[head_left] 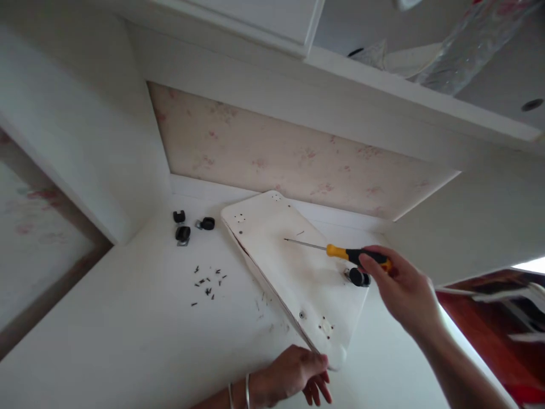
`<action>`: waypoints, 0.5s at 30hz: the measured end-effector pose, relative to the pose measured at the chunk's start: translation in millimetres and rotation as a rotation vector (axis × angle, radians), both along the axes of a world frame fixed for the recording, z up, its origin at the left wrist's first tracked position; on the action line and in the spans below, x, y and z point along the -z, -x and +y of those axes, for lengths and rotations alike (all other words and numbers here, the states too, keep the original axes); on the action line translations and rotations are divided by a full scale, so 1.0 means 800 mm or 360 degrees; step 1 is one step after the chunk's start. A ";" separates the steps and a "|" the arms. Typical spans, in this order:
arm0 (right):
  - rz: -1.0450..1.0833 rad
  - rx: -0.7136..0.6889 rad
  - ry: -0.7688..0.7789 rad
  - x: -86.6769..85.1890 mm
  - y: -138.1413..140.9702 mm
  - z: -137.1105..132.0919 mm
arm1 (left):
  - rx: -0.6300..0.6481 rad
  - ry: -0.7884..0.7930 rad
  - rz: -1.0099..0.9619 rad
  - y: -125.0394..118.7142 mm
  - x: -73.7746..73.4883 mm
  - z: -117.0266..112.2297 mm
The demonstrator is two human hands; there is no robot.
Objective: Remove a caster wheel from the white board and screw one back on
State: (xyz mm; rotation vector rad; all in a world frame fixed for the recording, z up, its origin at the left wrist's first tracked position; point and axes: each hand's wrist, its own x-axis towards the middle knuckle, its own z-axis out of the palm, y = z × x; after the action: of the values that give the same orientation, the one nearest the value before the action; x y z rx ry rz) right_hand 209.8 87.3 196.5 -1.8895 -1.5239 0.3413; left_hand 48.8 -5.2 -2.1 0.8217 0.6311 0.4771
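Note:
My right hand (395,287) is closed around the yellow and black handle of a screwdriver (338,251). Its thin metal shaft points left above a white board (272,250) with rounded corners and groups of small holes. A black caster wheel (357,277) sits at the board's right side, just below the screwdriver handle. At the near corner, my left hand (293,372) grips the edge of the board, thumb on top and fingers beneath. One loose screw (300,232) lies on the board near the screwdriver tip.
Several dark screws (208,281) are scattered on the white surface (149,318) left of the board. Black caster wheels (183,233) lie behind them. White panels and a shelf (417,96) holding a clear plastic-wrapped item enclose the back. Red cloth (477,335) shows at the right.

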 end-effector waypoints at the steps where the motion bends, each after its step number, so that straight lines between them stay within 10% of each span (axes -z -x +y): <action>1: 0.0111 0.0008 0.0012 0.014 0.007 -0.009 | -0.0046 0.0016 -0.0004 0.007 0.002 -0.004; 15: 0.0833 0.0069 0.0328 0.116 0.054 -0.112 | -0.1769 0.0125 0.0058 0.127 -0.062 0.013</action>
State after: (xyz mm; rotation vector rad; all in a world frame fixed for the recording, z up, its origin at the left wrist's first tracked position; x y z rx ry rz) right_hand 166.8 -2.4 103.7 -1.7910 -1.1247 0.9223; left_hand -52.9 5.1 47.3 0.3359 1.1140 1.4293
